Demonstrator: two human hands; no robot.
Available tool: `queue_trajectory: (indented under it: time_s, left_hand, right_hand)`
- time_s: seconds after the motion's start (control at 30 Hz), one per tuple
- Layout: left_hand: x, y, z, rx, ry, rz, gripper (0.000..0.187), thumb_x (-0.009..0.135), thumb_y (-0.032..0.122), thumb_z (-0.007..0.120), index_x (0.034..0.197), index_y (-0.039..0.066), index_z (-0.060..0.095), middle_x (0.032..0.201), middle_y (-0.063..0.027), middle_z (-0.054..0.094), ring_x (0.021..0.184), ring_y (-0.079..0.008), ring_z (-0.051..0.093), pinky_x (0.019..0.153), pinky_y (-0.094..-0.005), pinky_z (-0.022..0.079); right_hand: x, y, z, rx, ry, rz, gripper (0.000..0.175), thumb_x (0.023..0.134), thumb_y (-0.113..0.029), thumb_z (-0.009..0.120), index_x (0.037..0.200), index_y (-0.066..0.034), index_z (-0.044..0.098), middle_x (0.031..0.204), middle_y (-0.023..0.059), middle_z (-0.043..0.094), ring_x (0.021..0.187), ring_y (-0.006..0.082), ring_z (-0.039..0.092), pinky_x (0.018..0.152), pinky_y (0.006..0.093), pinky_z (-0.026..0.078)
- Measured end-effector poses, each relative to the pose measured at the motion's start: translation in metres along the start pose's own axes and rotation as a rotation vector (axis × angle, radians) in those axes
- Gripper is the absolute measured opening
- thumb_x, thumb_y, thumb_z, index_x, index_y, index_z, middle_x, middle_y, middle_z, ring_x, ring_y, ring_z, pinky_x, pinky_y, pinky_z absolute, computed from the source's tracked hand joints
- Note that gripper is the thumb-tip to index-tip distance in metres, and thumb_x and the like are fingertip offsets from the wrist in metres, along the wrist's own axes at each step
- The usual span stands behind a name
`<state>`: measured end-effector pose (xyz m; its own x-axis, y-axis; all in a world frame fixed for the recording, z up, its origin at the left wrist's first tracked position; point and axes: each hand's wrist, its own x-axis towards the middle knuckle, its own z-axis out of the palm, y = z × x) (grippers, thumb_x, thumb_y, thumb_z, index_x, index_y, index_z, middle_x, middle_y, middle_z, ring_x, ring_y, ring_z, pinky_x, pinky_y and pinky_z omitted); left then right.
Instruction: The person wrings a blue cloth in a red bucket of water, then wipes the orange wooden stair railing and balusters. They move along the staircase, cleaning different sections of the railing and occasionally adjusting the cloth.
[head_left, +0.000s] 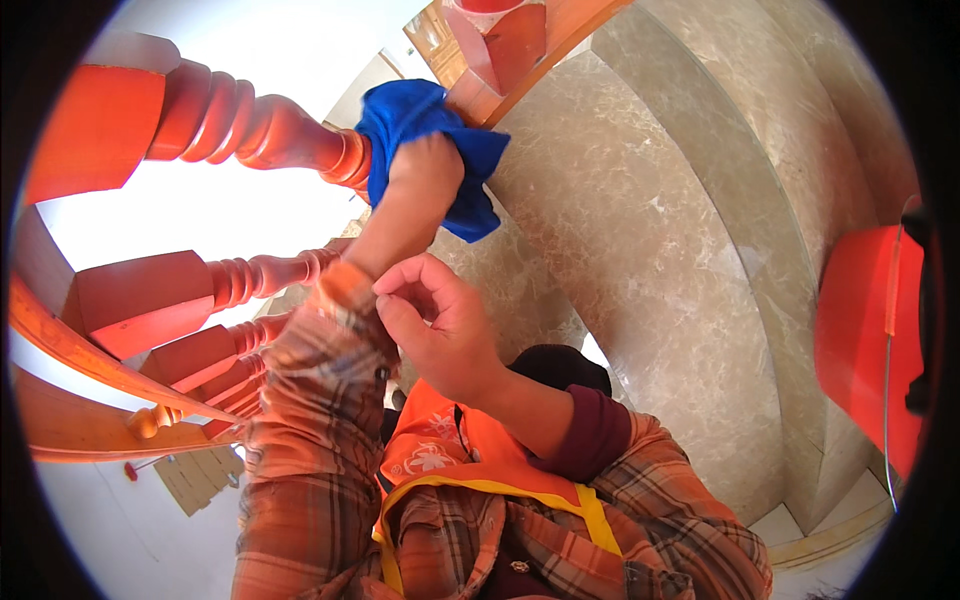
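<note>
My left hand (424, 169) is wrapped over a blue cloth (405, 105), pressing it around the narrow part of a red-painted turned wooden baluster (285, 135). The cloth hides that part of the baluster, and its corners hang loose on the right. My left forearm and plaid sleeve are slightly blurred. In front of my chest, beside the left sleeve cuff, my right hand (442, 330) hovers with its fingers loosely curled. The tips of its thumb and forefinger almost meet, with nothing seen between them.
More balusters (150, 300) stand along the curved wooden handrail (105, 360) on the left. Marble stair steps (622, 202) curve away to the right. A red bucket (855, 315) with a wire handle stands at the right edge. An orange apron (480, 480) covers my front.
</note>
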<state>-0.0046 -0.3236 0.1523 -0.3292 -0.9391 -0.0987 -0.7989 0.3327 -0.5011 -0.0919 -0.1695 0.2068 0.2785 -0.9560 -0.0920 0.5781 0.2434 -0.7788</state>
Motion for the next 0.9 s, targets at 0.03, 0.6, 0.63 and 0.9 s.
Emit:
queue_trajectory:
  time_s: [0.03, 0.6, 0.63, 0.9]
  left_hand:
    - [-0.011, 0.005, 0.005, 0.093, 0.258, -0.020, 0.032, 0.093, 0.021, 0.048, 0.113, 0.004, 0.067, 0.113, -0.0145, 0.067, 0.102, -0.0274, 0.066, 0.089, -0.0355, 0.052]
    - [-0.154, 0.010, 0.105, -2.170, 0.501, -0.658, 0.036, 0.090, 0.026, 0.062, 0.118, 0.005, 0.060, 0.115, -0.0091, 0.063, 0.107, -0.0267, 0.058, 0.097, -0.0347, 0.044]
    - [-0.147, 0.014, 0.124, -2.153, 0.500, -0.682, 0.035, 0.090, 0.026, 0.061, 0.119, 0.005, 0.060, 0.115, -0.0090, 0.063, 0.107, -0.0266, 0.058, 0.097, -0.0348, 0.044]
    - [-0.066, 0.028, 0.219, -1.225, 0.551, -0.620, 0.035, 0.094, 0.025, 0.057, 0.123, 0.007, 0.057, 0.117, -0.0089, 0.062, 0.109, -0.0255, 0.058, 0.098, -0.0359, 0.044]
  right_hand:
    - [0.000, 0.000, 0.000, 0.006, -0.022, 0.028, 0.008, 0.091, -0.003, 0.057, 0.099, -0.0010, 0.056, 0.079, 0.0026, 0.062, 0.070, 0.0052, 0.058, 0.062, 0.0208, 0.047]
    - [0.001, -0.006, -0.006, -0.065, 0.097, -0.066, 0.008, 0.094, -0.002, 0.057, 0.102, -0.0038, 0.055, 0.082, -0.0041, 0.054, 0.070, -0.0004, 0.048, 0.063, 0.0165, 0.040]
    - [-0.001, -0.006, -0.004, -0.079, 0.079, -0.052, 0.008, 0.094, -0.002, 0.057, 0.101, -0.0043, 0.055, 0.081, -0.0038, 0.054, 0.070, 0.0004, 0.048, 0.062, 0.0170, 0.040]
    - [-0.017, -0.014, 0.008, -0.057, -0.018, 0.048, 0.009, 0.094, -0.001, 0.056, 0.101, -0.0055, 0.055, 0.081, -0.0036, 0.055, 0.070, 0.0021, 0.049, 0.063, 0.0181, 0.040]
